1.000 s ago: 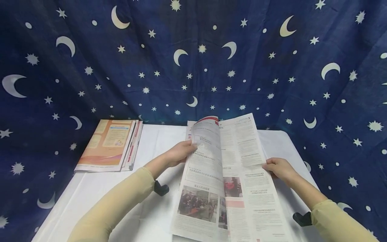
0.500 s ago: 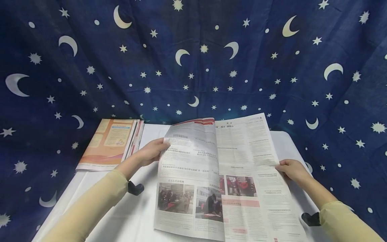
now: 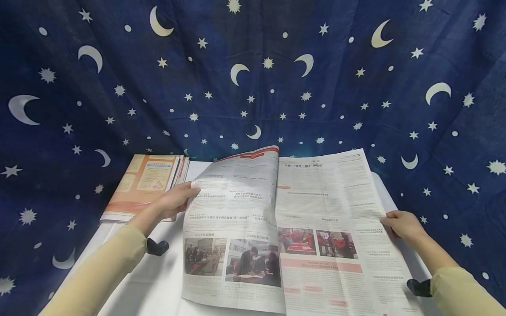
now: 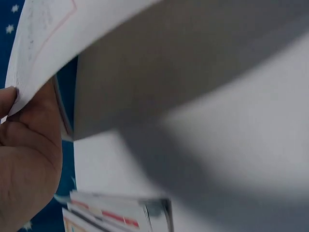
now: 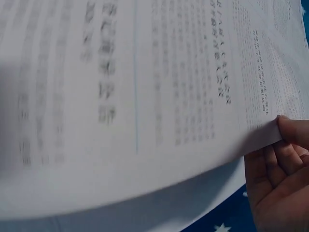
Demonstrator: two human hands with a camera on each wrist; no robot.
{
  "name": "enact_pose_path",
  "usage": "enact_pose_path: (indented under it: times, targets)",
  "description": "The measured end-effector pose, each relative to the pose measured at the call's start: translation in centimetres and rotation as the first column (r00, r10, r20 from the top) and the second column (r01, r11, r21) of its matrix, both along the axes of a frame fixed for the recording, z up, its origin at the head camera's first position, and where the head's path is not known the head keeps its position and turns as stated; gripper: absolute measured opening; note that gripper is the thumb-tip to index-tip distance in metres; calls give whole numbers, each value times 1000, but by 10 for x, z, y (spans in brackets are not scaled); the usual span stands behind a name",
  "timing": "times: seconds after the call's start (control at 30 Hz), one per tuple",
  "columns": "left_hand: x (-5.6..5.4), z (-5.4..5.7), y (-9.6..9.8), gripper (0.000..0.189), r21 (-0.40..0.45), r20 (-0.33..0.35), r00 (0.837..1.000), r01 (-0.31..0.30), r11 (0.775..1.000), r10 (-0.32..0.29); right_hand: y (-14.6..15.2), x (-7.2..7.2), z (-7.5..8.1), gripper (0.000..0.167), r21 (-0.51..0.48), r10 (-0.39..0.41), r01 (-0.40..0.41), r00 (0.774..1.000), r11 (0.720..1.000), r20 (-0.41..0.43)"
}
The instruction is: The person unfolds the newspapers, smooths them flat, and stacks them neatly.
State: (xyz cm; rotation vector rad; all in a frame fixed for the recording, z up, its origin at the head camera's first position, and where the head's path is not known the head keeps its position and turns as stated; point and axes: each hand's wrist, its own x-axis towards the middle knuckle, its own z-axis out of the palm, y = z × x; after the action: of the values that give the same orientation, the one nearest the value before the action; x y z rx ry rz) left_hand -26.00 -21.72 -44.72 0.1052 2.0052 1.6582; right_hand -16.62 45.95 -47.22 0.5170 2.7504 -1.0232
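Left hand (image 3: 176, 199) and right hand (image 3: 405, 224) are drawing farther apart, pinching opposite edges of the newspaper (image 3: 294, 232); it is opening right of the paper stack (image 3: 140, 186); even pulling is probably preventing tears

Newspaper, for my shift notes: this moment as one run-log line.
newspaper: open; left grip: pinches left edge; right grip: pinches right edge; stack: left of newspaper

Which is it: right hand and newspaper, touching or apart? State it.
Touching: the right wrist view shows the right hand pinching the newspaper by its edge.
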Motion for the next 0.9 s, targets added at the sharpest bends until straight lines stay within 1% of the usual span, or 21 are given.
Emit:
enact_pose_path:
  times: [0.1,0.2,0.3,0.37,0.43,0.53,0.57,0.67,0.7,0.8,0.87,0.9]
  targets:
    - [0,-4,-12,49,-4,12,1000,-1,1000,1,11,4,-2,33,24,-5,6,1000,1000,-20]
    - [1,-9,-23,50,-41,29,999,-12,999,14,21,7,-4,31,52,-26,27,999,998,-30]
    - [3,-13,-31,50,-108,41,998,-35,994,39,29,10,-7,32,68,-56,57,998,996,-17]
    - [3,-17,-35,49,-154,48,996,-67,986,75,32,10,-8,36,66,-78,79,997,995,-8]
    - [4,-21,-37,46,-201,35,995,-89,976,98,34,10,-8,37,61,-96,96,995,994,2]
    - [5,-28,-39,38,-286,12,992,-115,951,123,33,9,-8,38,59,-126,125,992,990,14]
    - [5,-30,-39,36,-315,1,993,-112,943,118,32,8,-7,38,59,-134,133,991,989,17]
    - [6,-33,-40,32,-423,-28,993,-114,899,113,29,8,-7,37,75,-147,144,989,987,31]
    - [6,-35,-40,32,-448,-33,993,-113,887,110,29,9,-7,38,83,-148,145,988,986,36]
    - [5,-35,-39,31,-507,-40,993,-117,854,112,29,10,-5,38,124,-135,128,990,984,49]
    - [6,-35,-38,30,-533,-33,993,-115,838,115,29,11,-5,38,151,-123,114,991,982,55]
    - [6,-35,-37,29,-541,-29,993,-110,834,113,29,11,-5,37,165,-121,111,991,980,55]
